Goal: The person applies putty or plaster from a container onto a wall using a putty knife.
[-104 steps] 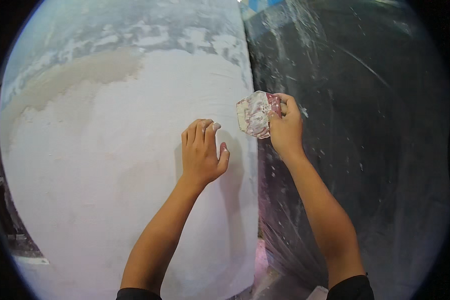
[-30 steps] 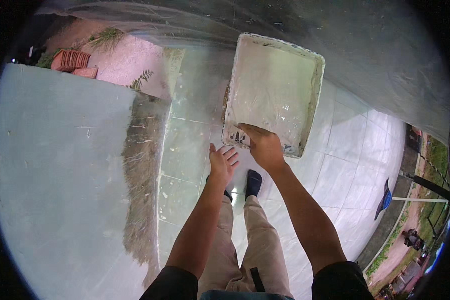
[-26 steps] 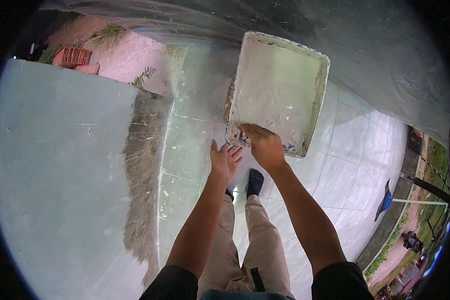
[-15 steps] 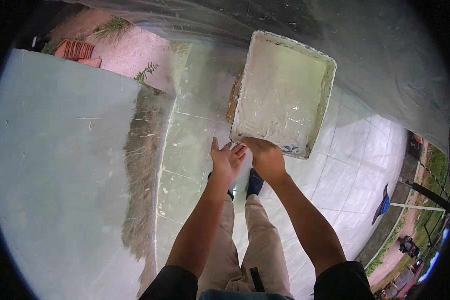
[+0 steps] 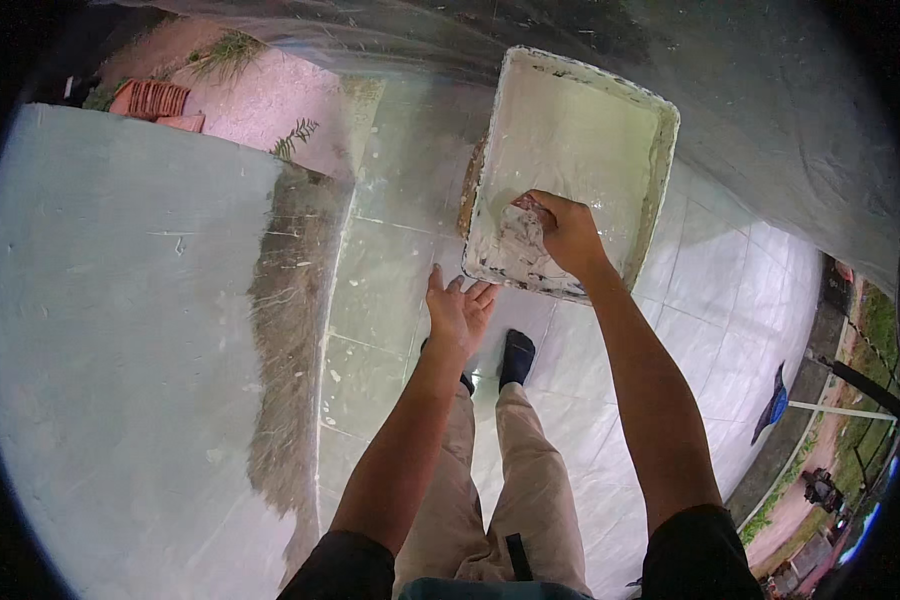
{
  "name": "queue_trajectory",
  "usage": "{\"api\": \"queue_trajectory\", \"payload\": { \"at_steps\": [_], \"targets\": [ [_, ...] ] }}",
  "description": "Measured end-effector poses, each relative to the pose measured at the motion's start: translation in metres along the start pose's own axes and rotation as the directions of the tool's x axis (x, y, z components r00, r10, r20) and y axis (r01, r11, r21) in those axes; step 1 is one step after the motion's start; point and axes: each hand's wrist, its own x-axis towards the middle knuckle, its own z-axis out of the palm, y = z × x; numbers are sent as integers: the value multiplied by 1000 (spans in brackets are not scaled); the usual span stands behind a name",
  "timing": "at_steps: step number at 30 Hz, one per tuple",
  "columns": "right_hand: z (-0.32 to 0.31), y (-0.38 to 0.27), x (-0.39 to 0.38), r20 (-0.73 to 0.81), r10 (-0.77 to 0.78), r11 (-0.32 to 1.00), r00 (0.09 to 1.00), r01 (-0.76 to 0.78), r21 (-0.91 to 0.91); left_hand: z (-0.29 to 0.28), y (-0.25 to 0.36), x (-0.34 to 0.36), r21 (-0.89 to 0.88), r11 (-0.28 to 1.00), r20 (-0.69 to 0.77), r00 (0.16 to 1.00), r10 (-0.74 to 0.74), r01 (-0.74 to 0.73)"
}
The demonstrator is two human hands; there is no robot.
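A large rectangular tray (image 5: 660, 185) with smeared, chipped rims lies ahead of me, filled with pale off-white wet paste (image 5: 585, 130). My right hand (image 5: 573, 238) reaches over the tray's near part, its fingers closed. At the fingertips is a paste-coated lump (image 5: 522, 238); whether it covers a tool or cloth, I cannot make out. Beside the tray's near left corner, my left hand (image 5: 460, 312) is held palm up with fingers apart, holding nothing. Whitish smears mark its fingertips.
A pale blue-grey wall (image 5: 120, 300) fills the left, with a rough bare grey strip (image 5: 295, 350) along its foot. Pale, spattered tiles (image 5: 370, 285) lie underfoot. Something brown (image 5: 470, 190) shows under the tray's left side. Grey sheeting (image 5: 760, 130) hangs beyond.
My right hand has moved from the tray's near rim forward into the tray, and the paste there is now heaped and disturbed. The left hand has hardly moved.
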Motion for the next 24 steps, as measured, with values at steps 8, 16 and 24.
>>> {"api": "queue_trajectory", "payload": {
  "at_steps": [8,16,24],
  "targets": [
    [7,11,-2,61,84,995,995,-87,51,-3,-1,0,30,1000,23,1000,6,-6],
    [8,17,2,126,59,998,990,-62,21,1,0,0,49,999,-9,1000,20,-19],
    [28,18,-5,176,-5,998,984,-5,57,-1,-2,1,106,993,23,998,52,-54]
  ]
}}
